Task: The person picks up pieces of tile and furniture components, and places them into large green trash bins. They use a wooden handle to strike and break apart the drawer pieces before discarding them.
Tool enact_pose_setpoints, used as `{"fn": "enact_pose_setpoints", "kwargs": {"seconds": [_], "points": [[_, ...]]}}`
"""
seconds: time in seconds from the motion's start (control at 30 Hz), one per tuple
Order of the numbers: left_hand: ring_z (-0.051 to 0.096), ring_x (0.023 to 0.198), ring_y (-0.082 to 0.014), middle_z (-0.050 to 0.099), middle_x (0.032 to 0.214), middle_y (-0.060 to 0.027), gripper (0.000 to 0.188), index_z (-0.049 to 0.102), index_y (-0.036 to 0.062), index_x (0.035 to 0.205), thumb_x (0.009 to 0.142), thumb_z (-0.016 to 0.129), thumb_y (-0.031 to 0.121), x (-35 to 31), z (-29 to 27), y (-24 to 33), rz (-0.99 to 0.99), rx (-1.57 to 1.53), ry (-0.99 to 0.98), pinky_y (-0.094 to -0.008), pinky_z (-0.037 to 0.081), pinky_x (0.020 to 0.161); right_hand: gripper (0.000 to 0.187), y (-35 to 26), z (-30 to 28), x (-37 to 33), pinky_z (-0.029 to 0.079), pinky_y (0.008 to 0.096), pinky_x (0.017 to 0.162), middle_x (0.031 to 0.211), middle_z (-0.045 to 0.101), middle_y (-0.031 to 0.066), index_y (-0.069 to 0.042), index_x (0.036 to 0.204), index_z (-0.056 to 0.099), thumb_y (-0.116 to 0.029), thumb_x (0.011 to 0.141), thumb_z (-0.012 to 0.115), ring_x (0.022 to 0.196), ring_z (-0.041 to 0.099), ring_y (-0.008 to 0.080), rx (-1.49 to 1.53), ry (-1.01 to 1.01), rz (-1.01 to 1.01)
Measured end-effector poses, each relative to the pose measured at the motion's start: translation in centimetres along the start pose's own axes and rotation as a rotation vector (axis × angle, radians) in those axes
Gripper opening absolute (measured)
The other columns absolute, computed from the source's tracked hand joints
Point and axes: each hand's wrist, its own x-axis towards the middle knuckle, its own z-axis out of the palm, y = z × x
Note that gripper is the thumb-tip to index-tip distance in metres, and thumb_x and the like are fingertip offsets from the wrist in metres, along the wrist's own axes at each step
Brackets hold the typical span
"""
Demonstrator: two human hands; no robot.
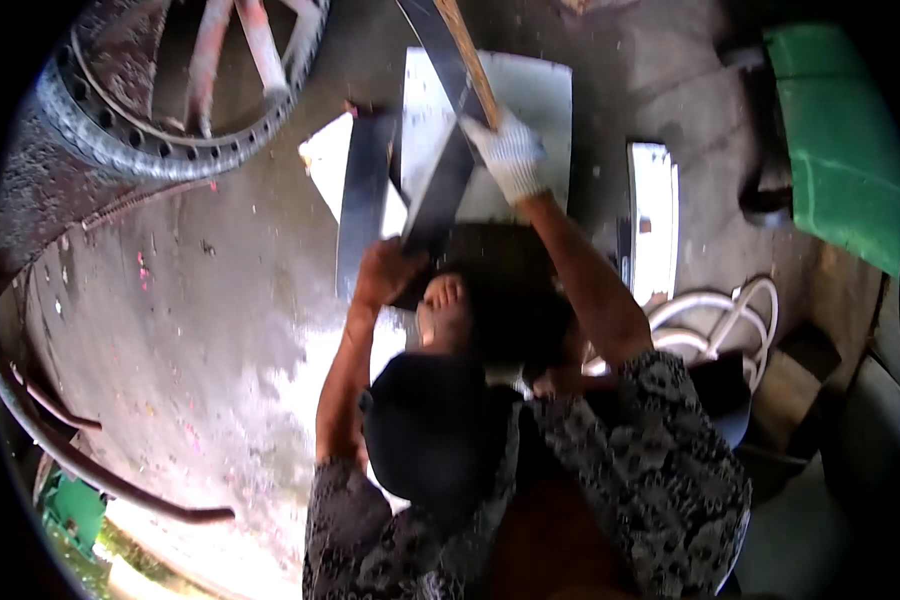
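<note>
My right hand, in a white knitted glove, is closed round the lower end of a thin wooden strip. A long dark flat strip runs beside the wood and passes close to the glove. My bare left hand grips the near end of a dark flat bar, which slants up toward the glove. Whether this bar and the upper dark strip are one piece, I cannot tell. Under them lies a white sheet on the floor. Left of the bar is another dark flat piece. My bare foot shows below.
A large spoked wheel stands at the upper left. On the right are a white panel, coiled pale hose and a green curved panel. A curved pipe lies at the lower left on the concrete floor.
</note>
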Motion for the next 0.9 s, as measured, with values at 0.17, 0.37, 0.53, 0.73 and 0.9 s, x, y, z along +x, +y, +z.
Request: {"fn": "enact_pose_setpoints", "kwargs": {"seconds": [0.17,0.37,0.53,0.73,0.9], "points": [[0.074,0.08,-0.0371,0.073,0.084,-0.0256,0.043,0.072,-0.0053,0.097,0.083,0.08,0.034,-1.2,-2.1,0.3,-0.018,-0.154,0.078,-0.0436,0.055,0.075,0.045,-6.8,-12.4,5.6,0.045,0.0335,0.055,0.069,0.058,0.002,0.001,0.091,0.071,-0.041,0.084,0.087,0.064,0.056,0.0128,0.657,0.223,0.212],[0.071,0.072,-0.0267,0.073,0.08,-0.0193,0.04,0.072,-0.0053,0.098,0.084,0.079,0.032,-1.5,-3.2,2.0,-0.002,-0.236,0.033,-0.0396,0.054,0.069,0.038,-12.0,-22.3,5.2,0.059,0.0436,0.076,0.11,0.068,0.0153,-0.002,0.122,0.063,-0.023,0.094,0.077,0.09,0.066,0.0282,0.939,0.591,-0.086],[0.07,0.072,-0.0233,0.073,0.08,-0.0175,0.039,0.072,-0.0076,0.098,0.084,0.08,0.028,-0.9,-3.2,2.3,0.025,-0.368,0.035,-0.0372,0.053,0.069,0.048,-0.9,-0.6,-3.5,0.048,0.0427,0.102,0.124,0.067,0.0229,-0.001,0.126,0.063,-0.033,0.094,0.077,0.119,0.062,0.0341,0.393,0.185,-0.013],[0.065,0.077,-0.0149,0.073,0.088,-0.0055,0.028,0.074,-0.0035,0.111,0.092,0.075,0.017,-3.4,-4.4,2.4,-0.055,-0.774,0.043,-0.0299,0.052,0.074,0.043,4.1,1.4,-3.8,0.054,0.043,0.087,0.109,0.07,0.0227,-0.002,0.115,0.068,-0.039,0.094,0.076,0.101,0.068,0.0368,0.28,-0.1,0.115],[0.057,0.076,-0.0119,0.067,0.084,-0.0019,0.028,0.07,-0.0033,0.107,0.094,0.076,0.02,-4.2,-3.9,1.9,0.057,-0.66,0.104,-0.0289,0.047,0.07,0.056,3.5,-2.9,-0.6,0.057,0.046,0.081,0.112,0.069,0.0175,-0.005,0.136,0.059,-0.037,0.092,0.071,0.092,0.069,0.0369,-0.266,0.079,0.039]]}}
